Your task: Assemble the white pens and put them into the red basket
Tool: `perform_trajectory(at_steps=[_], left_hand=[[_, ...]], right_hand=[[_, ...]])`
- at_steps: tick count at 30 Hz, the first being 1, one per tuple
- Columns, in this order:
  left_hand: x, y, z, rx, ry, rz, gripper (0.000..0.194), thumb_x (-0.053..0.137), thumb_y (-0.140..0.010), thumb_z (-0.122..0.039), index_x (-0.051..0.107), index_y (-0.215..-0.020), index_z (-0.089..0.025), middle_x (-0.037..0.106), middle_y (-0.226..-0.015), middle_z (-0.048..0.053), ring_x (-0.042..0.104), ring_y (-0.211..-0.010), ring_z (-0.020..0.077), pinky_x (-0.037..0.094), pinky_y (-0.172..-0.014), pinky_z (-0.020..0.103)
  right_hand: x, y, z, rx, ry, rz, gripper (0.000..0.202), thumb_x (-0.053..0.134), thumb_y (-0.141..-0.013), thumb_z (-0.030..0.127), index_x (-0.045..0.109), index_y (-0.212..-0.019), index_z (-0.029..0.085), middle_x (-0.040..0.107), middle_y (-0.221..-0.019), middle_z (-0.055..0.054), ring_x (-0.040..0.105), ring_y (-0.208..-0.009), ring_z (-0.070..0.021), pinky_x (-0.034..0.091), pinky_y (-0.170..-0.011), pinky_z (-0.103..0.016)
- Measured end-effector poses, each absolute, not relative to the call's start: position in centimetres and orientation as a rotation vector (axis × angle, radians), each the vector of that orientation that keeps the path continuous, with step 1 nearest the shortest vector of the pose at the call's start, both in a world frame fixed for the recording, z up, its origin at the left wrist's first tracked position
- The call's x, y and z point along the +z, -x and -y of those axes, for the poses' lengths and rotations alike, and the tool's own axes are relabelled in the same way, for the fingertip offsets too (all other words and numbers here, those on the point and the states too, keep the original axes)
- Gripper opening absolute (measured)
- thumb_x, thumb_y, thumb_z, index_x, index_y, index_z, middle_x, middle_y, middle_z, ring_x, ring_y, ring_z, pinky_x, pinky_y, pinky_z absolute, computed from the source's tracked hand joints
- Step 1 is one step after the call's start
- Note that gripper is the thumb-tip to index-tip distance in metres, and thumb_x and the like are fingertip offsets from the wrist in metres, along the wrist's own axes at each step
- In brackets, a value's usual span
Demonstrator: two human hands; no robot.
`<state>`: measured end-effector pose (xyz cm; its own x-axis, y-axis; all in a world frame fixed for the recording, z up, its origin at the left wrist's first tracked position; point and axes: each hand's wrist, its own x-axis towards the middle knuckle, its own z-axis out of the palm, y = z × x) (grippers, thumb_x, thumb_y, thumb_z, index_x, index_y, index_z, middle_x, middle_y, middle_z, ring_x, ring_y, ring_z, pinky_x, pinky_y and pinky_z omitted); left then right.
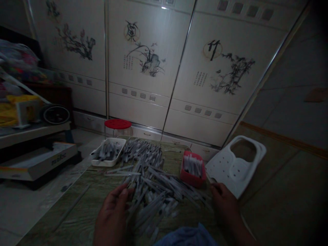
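Observation:
A large loose pile of thin pale sticks with dark ends spreads over the middle of the wooden-topped table. At the pile's left edge is my left hand, its thumb and fingers curled together; what they hold, if anything, is too dark to make out. My right hand is at the table's right edge, fingers bent and pressed together, its contents also unclear. A red basket filled with upright sticks stands just beyond my right hand. A white tray with more sticks lies at the far left of the table.
Behind the table is a red round stool. A white plastic chair stands at the right. On the left are an open carton and a shelf with a black wheel. One long stick lies apart on the left. Blue cloth shows at the bottom.

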<state>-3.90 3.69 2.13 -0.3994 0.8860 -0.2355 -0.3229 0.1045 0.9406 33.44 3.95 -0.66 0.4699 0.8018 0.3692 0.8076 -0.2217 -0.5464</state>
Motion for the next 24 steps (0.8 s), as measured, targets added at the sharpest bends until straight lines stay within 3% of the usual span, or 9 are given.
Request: perform_trajectory(at_steps=[5, 14, 24], left_hand=[[1.6, 4.2, -3.9, 1.500, -0.583, -1.331, 0.041, 0.071, -0.083, -0.051, 0.068, -0.116, -0.027, 0.078, -0.102, 0.003, 0.065, -0.099, 0.0209, 0.044, -0.082, 0.031], [1.4, 4.9, -4.1, 1.547, -0.562, -1.335, 0.037, 0.073, -0.082, -0.046, 0.070, -0.112, -0.026, 0.078, -0.100, 0.002, 0.065, -0.093, 0.0187, 0.046, -0.075, 0.026], [2.0, 4.7, -4.1, 1.552, -0.546, -1.349, 0.032, 0.070, -0.082, -0.042, 0.069, -0.109, -0.024, 0.077, -0.097, 0.003, 0.063, -0.091, 0.0181, 0.045, -0.073, 0.026]], right_hand=[[-3.4, -33.8, -1.1, 0.122, 2.096, 1.449, 0.033, 0.048, -0.091, 0.045, 0.073, -0.095, 0.024, 0.078, -0.095, -0.007, 0.072, -0.089, -0.0262, 0.053, -0.077, -0.035], [-5.4, -33.8, -0.2, 0.099, 2.172, 1.523, 0.038, 0.051, -0.090, 0.044, 0.071, -0.113, 0.020, 0.073, -0.117, -0.014, 0.065, -0.112, -0.0310, 0.046, -0.101, -0.043], [-1.8, -26.0, -2.0, 0.226, 1.948, 1.760, 0.029, 0.047, -0.095, 0.036, 0.072, -0.104, 0.024, 0.075, -0.107, -0.009, 0.067, -0.104, -0.0271, 0.050, -0.089, -0.038]])
